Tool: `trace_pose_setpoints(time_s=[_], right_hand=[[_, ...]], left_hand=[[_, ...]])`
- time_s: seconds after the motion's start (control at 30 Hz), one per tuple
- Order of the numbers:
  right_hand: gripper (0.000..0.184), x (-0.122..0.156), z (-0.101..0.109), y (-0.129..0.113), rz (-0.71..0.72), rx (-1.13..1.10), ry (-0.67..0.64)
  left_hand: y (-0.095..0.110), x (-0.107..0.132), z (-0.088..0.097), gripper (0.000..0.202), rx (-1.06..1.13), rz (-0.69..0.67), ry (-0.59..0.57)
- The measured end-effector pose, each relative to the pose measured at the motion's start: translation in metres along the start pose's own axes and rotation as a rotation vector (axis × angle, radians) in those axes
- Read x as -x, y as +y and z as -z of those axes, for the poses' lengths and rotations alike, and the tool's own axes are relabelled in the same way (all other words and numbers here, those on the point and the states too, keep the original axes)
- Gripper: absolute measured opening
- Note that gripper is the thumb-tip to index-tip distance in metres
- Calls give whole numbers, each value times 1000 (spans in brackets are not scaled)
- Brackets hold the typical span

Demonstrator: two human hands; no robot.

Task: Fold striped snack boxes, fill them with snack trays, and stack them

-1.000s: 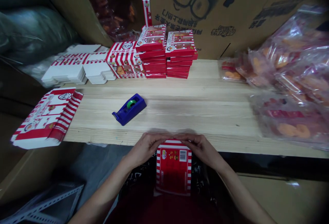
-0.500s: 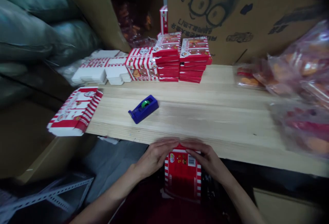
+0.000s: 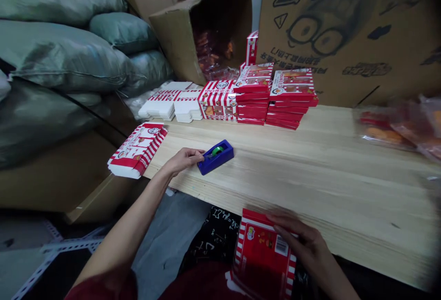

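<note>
A worker's left hand (image 3: 188, 158) reaches across a pale wooden table (image 3: 337, 180) to a blue tape dispenser (image 3: 216, 156), fingertips drawn together at the cutter end; whether they pinch a strip of tape is impossible to tell. A green tape roll (image 3: 217, 150) sits in the dispenser's hub. The right hand (image 3: 306, 238) grips a red carton (image 3: 263, 256) by its upper right corner, the striped borders and barcode facing up as it tilts over the worker's lap, at the table's front edge. At left on the table lies a bundle of striped cartons (image 3: 136, 149), near the front edge. Along the back run piles of white-edged flat cartons (image 3: 160, 104) and, beside them, two stacks of red boxes (image 3: 253, 107), in front of a large printed cardboard box (image 3: 344, 77). Clear plastic packets (image 3: 382, 132) rest at far right, while bulging sacks (image 3: 62, 52) are heaped at left
</note>
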State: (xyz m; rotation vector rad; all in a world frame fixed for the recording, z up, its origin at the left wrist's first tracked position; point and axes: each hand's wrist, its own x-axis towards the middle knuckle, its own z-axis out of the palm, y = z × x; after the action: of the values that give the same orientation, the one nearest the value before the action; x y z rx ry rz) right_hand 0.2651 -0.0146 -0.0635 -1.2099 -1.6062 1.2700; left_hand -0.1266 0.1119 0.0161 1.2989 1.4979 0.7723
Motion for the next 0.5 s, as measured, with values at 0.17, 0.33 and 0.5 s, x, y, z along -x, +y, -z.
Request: trace_pose_setpoints(time_s=[0.17, 0.33, 0.5], right_hand=[[25, 2, 9, -16, 9, 56, 19], [25, 3, 15, -23, 4, 92, 39], [24, 3, 6, -19, 24, 117, 46]], left_hand=[[-4, 6, -6, 32, 176, 38, 56], [-14, 16, -8, 30, 325, -29, 96], [-43, 25, -14, 30, 321, -76, 205]])
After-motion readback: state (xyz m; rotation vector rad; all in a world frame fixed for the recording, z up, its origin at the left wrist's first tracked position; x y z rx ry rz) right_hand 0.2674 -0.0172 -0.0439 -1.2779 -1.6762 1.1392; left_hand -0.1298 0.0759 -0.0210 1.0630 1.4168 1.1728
